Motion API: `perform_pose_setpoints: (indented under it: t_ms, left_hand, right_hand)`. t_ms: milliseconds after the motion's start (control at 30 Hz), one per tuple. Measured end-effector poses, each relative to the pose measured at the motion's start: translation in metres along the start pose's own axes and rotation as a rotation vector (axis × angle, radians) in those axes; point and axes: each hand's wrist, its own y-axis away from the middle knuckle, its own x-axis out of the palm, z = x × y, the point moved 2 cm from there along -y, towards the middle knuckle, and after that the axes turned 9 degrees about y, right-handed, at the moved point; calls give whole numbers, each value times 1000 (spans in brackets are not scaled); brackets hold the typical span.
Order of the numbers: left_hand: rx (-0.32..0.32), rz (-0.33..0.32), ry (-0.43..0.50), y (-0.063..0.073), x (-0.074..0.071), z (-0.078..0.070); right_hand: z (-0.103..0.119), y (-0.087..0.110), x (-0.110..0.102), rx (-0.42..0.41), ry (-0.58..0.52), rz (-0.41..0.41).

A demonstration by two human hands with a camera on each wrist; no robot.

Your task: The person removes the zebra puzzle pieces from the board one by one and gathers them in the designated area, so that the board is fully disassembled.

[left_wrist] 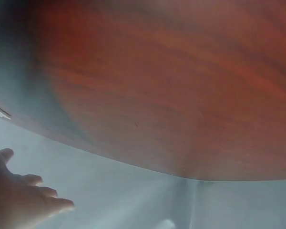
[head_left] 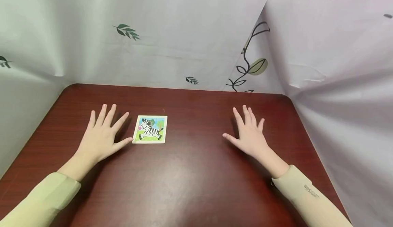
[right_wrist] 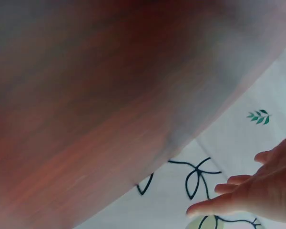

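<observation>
A square zebra picture puzzle [head_left: 149, 129] with a pale border lies flat on the dark red-brown table [head_left: 190, 172], left of its middle. Just to its left is my left hand [head_left: 102, 136], palm down with fingers spread, the thumb tip right at the puzzle's lower left corner. On the right side of the table my right hand [head_left: 250, 136] has its fingers spread too and holds nothing. Part of the left hand [left_wrist: 24, 195] shows in the left wrist view, and the right hand [right_wrist: 257, 191] in the right wrist view.
White cloth [head_left: 184, 32] with printed leaves hangs behind the table and along both sides. The table's rounded back corners stand close to this cloth. Pale sleeves [head_left: 307, 193] cover both forearms.
</observation>
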Motion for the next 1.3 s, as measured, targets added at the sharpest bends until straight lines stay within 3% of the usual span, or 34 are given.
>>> perform_pose_setpoints:
  t_ms: [400,700,1000,1300]
  left_hand:
    - [148,20,-12,-24,5,6]
    - [205,48,-14,-28,15,9]
    - [217,105,-5,-30,24,6]
    - [234,129,0,-29,27,5]
  right_hand:
    - [46,-35,-4,-168,-134,-42]
    - [92,-58,-2,-291,-258,82]
    - [134,-79,-5,-311,-362,143]
    - [170,-102,4,-285,-566,182]
